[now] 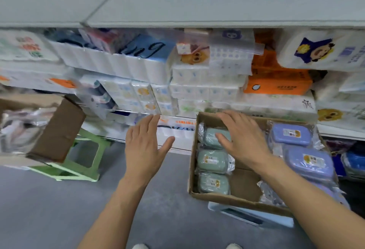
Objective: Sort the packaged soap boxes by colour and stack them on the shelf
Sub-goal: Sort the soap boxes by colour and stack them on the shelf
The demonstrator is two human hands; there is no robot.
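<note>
An open cardboard carton (pixel 233 199) sits at the right on a pale blue stool (pixel 256 216). Three green soap boxes in clear wrap lie in a column along its left side: the far one (pixel 209 137), a middle one (pixel 212 160) and a near one (pixel 213 183). Blue soap boxes (pixel 289 134) (pixel 310 162) lie along its right side. My right hand (pixel 240 138) hovers over the far green box with fingers spread, thumb touching it. My left hand (pixel 144 146) is open in the air left of the carton, holding nothing.
A white shelf (pixel 217 5) runs across the top; below it the shelves are packed with tissue and paper-roll packs (pixel 126 65). A second cardboard carton (pixel 57 130) rests on a green stool (pixel 79 167) at the left. Grey floor (pixel 49 209) lies below.
</note>
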